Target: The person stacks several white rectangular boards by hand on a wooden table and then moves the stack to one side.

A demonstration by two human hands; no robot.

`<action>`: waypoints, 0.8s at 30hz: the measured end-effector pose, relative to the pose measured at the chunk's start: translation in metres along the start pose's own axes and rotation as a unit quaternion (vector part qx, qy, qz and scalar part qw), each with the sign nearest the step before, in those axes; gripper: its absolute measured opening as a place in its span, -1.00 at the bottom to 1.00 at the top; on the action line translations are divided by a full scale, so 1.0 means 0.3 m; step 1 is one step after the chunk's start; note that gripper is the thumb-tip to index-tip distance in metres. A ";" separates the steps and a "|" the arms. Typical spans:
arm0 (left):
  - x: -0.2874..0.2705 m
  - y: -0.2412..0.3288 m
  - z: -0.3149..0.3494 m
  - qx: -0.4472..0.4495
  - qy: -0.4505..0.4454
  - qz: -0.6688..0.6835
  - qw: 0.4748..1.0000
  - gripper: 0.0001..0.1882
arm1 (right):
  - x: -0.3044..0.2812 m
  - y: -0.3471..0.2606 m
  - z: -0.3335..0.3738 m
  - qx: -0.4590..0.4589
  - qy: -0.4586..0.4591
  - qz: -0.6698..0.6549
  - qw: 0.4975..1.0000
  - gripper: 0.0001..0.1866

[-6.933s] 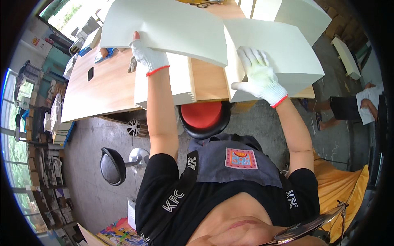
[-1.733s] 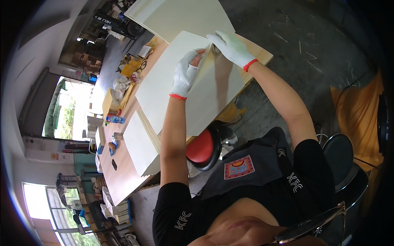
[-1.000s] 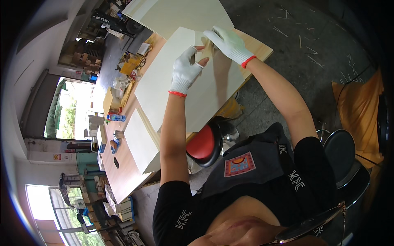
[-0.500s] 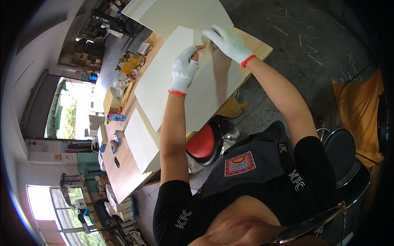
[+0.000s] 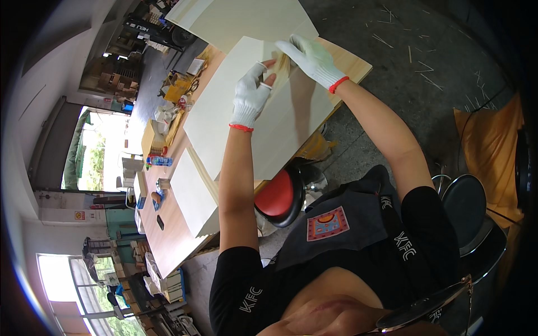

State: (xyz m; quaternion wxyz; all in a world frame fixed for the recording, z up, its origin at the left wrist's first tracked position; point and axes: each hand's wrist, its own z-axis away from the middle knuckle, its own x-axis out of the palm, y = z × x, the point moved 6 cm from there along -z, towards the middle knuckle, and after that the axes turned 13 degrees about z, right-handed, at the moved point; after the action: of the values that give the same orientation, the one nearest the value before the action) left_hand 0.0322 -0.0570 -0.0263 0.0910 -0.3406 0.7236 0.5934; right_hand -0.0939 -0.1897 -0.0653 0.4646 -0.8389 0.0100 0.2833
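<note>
A stack of large cream-white sheets (image 5: pixel 224 112) lies on a wooden table, and the tan edges of several sheets fan out between my hands. My right hand (image 5: pixel 312 60), in a white knitted glove with a red cuff, is closed over the lifted edge of the sheets; its fingertips are partly hidden. Beside the fanned edges is my left hand (image 5: pixel 251 96), in a similar glove with bare thumb and forefinger tips. Its thumb and forefinger stand apart, and nothing is visibly gripped between them.
More sheets lie in a far stack (image 5: pixel 252 22) and a near-left stack (image 5: pixel 193 185). On the wooden table (image 5: pixel 162 246) are a phone (image 5: pixel 160 223), a plastic bottle (image 5: pixel 159 161) and a tape roll (image 5: pixel 195 84). A red-seated stool (image 5: pixel 276 193) stands close to the near edge.
My left thumb and forefinger have spread a little farther apart. More of the fanned tan edges shows between my hands, while my right hand has shifted only slightly.
</note>
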 end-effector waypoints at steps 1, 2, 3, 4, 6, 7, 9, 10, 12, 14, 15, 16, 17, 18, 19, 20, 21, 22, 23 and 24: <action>-0.007 0.005 0.001 0.021 0.018 -0.020 0.999 -0.65 | -0.001 -0.002 -0.002 0.006 -0.016 0.010 1.000 -0.40; -0.014 0.009 0.004 0.041 0.036 -0.041 0.998 -0.67 | -0.005 -0.007 -0.002 0.006 -0.017 0.009 1.000 -0.40; -0.016 0.010 0.001 0.092 0.032 -0.052 0.994 -0.68 | -0.007 -0.018 0.001 0.005 -0.018 0.007 1.000 -0.40; -0.016 0.013 -0.007 0.141 0.029 -0.063 0.988 -0.69 | -0.007 -0.025 0.003 0.004 -0.019 0.004 1.000 -0.40; -0.013 -0.010 -0.012 0.119 0.012 -0.061 0.991 -0.71 | 0.003 -0.015 -0.001 0.000 -0.004 -0.002 1.000 -0.41; -0.004 0.005 -0.005 0.046 -0.002 -0.049 0.998 -0.71 | 0.001 -0.008 -0.002 0.001 0.004 -0.004 1.000 -0.41; 0.011 0.034 0.010 -0.042 -0.015 -0.054 0.998 -0.71 | 0.002 0.000 0.001 0.014 0.002 -0.007 1.000 -0.41; 0.017 0.052 0.015 -0.058 -0.014 -0.070 0.996 -0.70 | 0.003 0.001 0.004 0.020 0.001 -0.009 1.000 -0.42; 0.015 0.033 0.016 -0.069 -0.007 -0.050 0.996 -0.68 | 0.008 -0.001 0.008 0.017 -0.002 -0.023 1.000 -0.41; 0.000 -0.035 0.008 -0.058 0.004 0.025 0.998 -0.65 | 0.011 -0.010 0.008 0.013 -0.003 -0.027 1.000 -0.41; 0.001 -0.032 0.006 -0.064 -0.001 0.007 0.998 -0.64 | 0.009 -0.007 0.006 0.013 -0.001 -0.021 1.000 -0.40; 0.002 -0.026 0.004 -0.070 -0.007 -0.011 0.997 -0.64 | 0.008 -0.005 0.004 0.012 0.000 -0.015 1.000 -0.40; 0.004 -0.018 0.002 -0.076 -0.012 -0.029 0.997 -0.64 | 0.007 -0.001 0.004 0.014 0.002 -0.015 1.000 -0.40; 0.009 -0.002 0.004 -0.075 -0.013 -0.023 0.997 -0.64 | 0.007 0.003 0.005 0.016 0.004 -0.014 1.000 -0.40; 0.017 0.016 0.007 -0.074 -0.015 -0.018 0.997 -0.64 | 0.007 0.007 0.005 0.018 0.006 -0.013 1.000 -0.40; 0.023 0.024 0.007 -0.072 -0.016 -0.012 0.997 -0.64 | 0.005 0.011 0.004 0.018 0.004 -0.020 1.000 -0.42; 0.014 0.026 0.002 -0.004 -0.003 -0.009 1.000 -0.66 | 0.004 0.007 0.003 0.016 0.001 -0.028 0.999 -0.43; 0.006 0.013 -0.004 0.063 0.011 -0.007 0.998 -0.68 | 0.001 -0.002 0.004 0.014 -0.002 -0.036 0.999 -0.44; -0.004 0.003 -0.001 0.130 0.024 -0.005 0.991 -0.70 | 0.001 -0.011 0.004 0.021 -0.013 -0.022 0.999 -0.45; -0.005 0.004 -0.002 0.099 0.031 -0.023 0.994 -0.71 | -0.010 -0.026 0.005 0.031 -0.022 -0.006 0.999 -0.45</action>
State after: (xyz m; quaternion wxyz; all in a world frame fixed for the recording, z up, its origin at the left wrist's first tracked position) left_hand 0.0327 -0.0569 -0.0244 0.1153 -0.3642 0.7731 0.5063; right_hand -0.0949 -0.1849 -0.0585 0.4921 -0.8179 0.0035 0.2981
